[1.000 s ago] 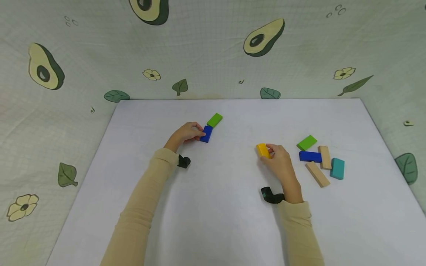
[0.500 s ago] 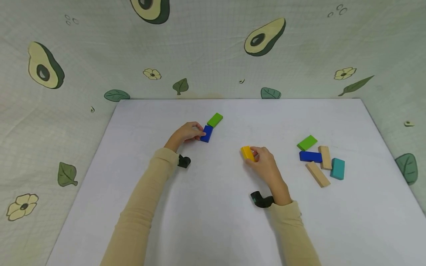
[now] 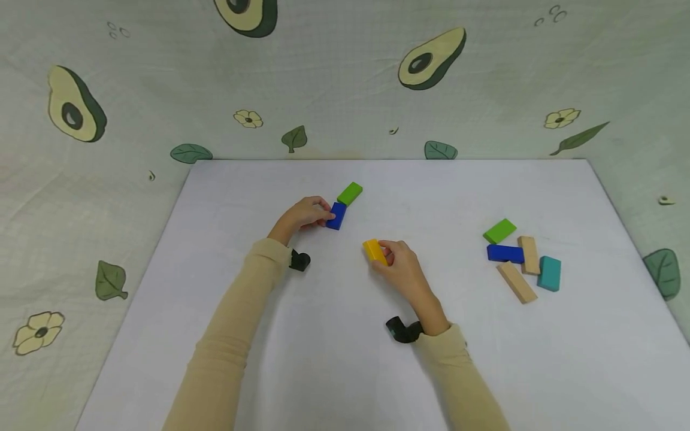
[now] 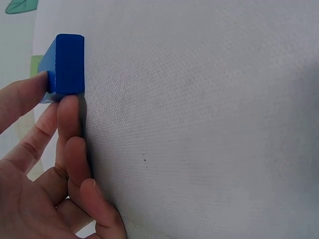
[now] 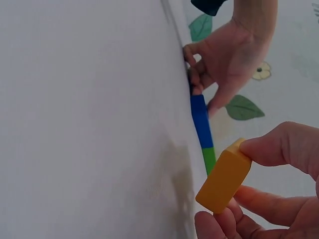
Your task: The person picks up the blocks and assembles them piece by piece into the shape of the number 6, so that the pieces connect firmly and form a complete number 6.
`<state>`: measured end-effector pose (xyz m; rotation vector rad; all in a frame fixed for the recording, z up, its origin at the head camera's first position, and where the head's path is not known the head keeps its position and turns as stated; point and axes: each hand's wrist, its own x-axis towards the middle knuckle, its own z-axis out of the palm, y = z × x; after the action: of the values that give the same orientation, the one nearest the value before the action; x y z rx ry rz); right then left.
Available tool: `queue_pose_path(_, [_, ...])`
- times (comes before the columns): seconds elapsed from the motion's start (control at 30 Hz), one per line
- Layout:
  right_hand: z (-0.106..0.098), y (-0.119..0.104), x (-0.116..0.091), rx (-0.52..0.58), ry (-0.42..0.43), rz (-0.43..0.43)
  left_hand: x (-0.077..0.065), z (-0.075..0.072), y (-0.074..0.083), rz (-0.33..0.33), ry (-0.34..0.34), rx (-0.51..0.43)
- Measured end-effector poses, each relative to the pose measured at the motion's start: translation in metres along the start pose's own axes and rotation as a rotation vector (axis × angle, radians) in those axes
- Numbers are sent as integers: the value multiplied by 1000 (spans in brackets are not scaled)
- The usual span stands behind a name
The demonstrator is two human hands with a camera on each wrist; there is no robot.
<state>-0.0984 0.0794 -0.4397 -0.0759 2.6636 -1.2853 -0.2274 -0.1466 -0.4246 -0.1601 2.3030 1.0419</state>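
While pinching the yellow block [image 3: 374, 251] between thumb and fingertips in the right grip [image 3: 401, 267], near the middle of the tabletop [image 3: 323, 347], also pinches the left blue block [image 3: 338, 211] in the left grip [image 3: 302, 214], farther off and left. Spreads each grip only as wide as the block held. Has the left green block [image 3: 350, 193] at the left blue block's far end, seemingly touching. Has well to the right, beyond the right grip, a crowded group: right green block [image 3: 499, 231], right blue block [image 3: 505, 254], far wood block [image 3: 529, 255], near wood block [image 3: 517, 282] and teal block [image 3: 549, 273]. Covers parts of both held blocks with fingers; hides part of the left green block behind the yellow one in the right wrist view. Cannot tell whether the yellow block touches the tabletop. Slants its long axis from far left to near right; lays the left blue block from near left to far right, more steeply than the left green block.
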Motion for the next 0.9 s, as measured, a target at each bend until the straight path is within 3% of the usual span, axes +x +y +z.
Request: queue_pose_path(0.9, [41, -33, 28, 115, -54, 32, 0, 1, 3, -21, 4, 31])
